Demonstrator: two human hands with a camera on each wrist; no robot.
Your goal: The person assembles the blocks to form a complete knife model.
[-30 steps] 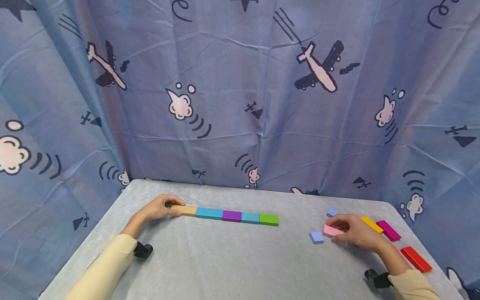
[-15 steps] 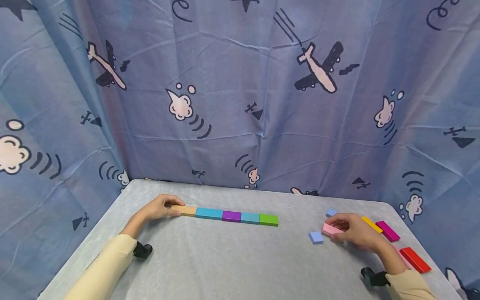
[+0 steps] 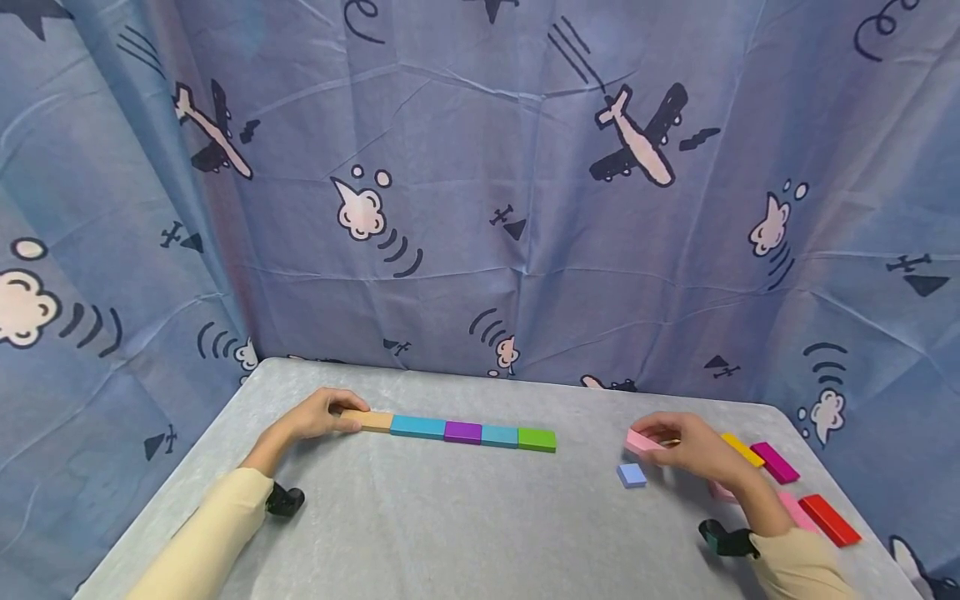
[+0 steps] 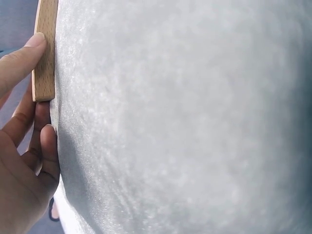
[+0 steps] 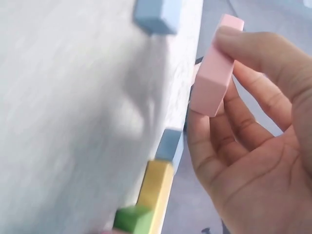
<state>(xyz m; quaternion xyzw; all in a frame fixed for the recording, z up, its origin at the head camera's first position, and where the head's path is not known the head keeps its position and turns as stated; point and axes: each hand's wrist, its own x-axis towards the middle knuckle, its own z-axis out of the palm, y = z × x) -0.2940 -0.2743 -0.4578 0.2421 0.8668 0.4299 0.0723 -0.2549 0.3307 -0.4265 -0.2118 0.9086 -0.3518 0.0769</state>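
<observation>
My left hand holds the left end of a tan wooden block; in the left wrist view the thumb lies on that block's side. Rightward from it, end to end, run a blue block, a purple block, a shorter blue block and a green block. On the right, my right hand pinches a pink block between thumb and fingers. The right wrist view shows this pink block raised off the table.
A small light blue block lies below the held pink one. Yellow, magenta, pink and red blocks lie at the right. The right wrist view also shows a green block. A patterned curtain hangs behind the table.
My right hand has lifted the pink block and moved it left and a little away from me, uncovering another pink block under the wrist. The left hand and the row have stayed still.
</observation>
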